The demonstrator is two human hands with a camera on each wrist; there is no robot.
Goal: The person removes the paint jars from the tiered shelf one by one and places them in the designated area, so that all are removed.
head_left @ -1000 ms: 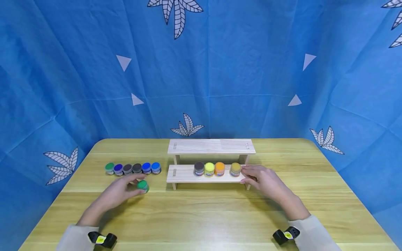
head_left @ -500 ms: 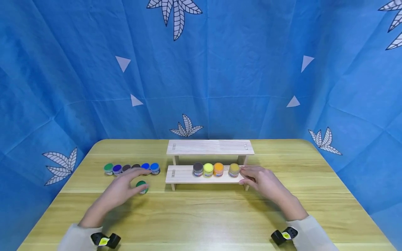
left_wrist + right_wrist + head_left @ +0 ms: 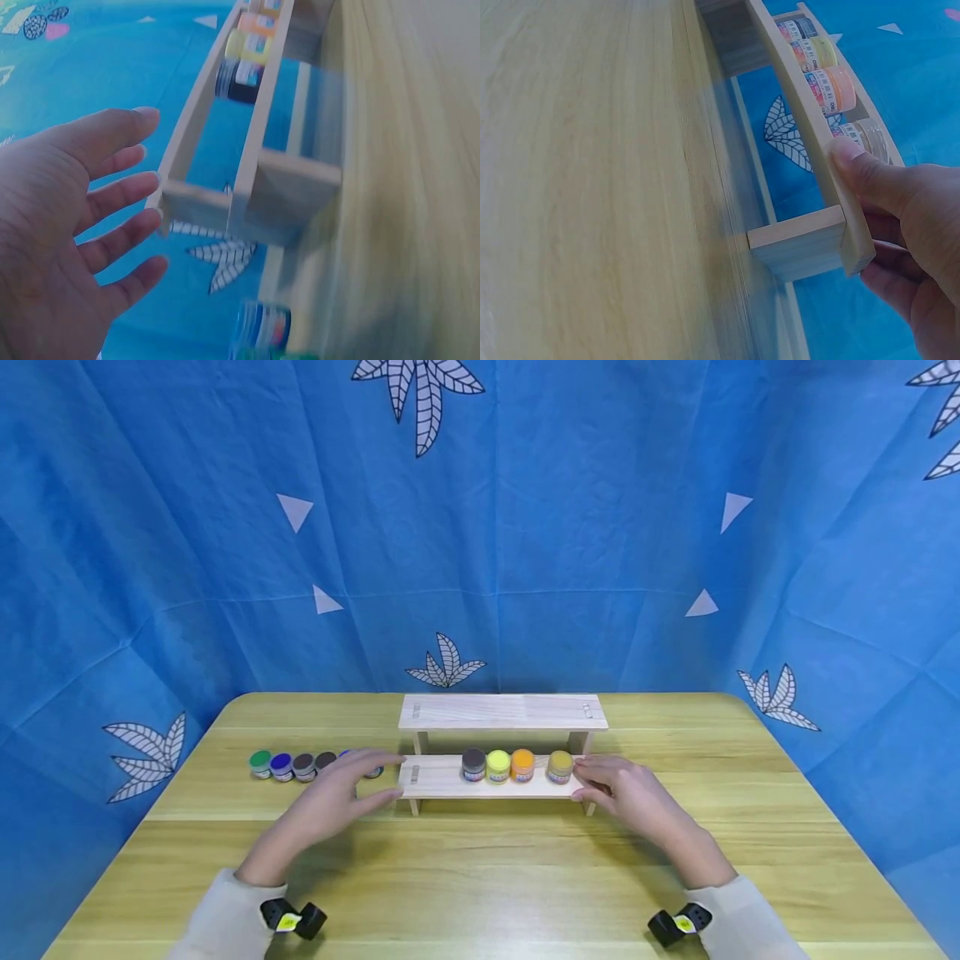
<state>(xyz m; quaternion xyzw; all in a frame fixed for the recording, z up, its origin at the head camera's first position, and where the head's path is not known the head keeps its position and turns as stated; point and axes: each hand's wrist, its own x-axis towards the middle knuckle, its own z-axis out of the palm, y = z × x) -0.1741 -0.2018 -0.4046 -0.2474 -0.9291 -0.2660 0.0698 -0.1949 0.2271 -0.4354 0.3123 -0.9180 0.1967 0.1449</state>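
A two-tier wooden display rack [image 3: 435, 777] stands mid-table. On its lower board are a black paint jar [image 3: 474, 765], a yellow jar [image 3: 498, 767], an orange jar [image 3: 522, 765] and, after a gap, a mustard jar [image 3: 559, 767]. My right hand [image 3: 628, 791] grips the board's right end, thumb on the front edge beside the mustard jar in the right wrist view. My left hand [image 3: 336, 797] is spread, fingertips right at the board's left end, holding nothing. A blue jar [image 3: 262, 328] and a sliver of green show low in the left wrist view.
Left of the rack a row of paint jars includes a green one [image 3: 260, 764], a purple one [image 3: 281, 767] and a brown one [image 3: 303, 767]; my left hand partly covers the row. A blue patterned cloth [image 3: 570, 527] hangs behind the wooden table [image 3: 480, 877].
My left hand has let go of a green jar, left it on the table and moved right to the rack's left end. The right hand has stayed at the right end.
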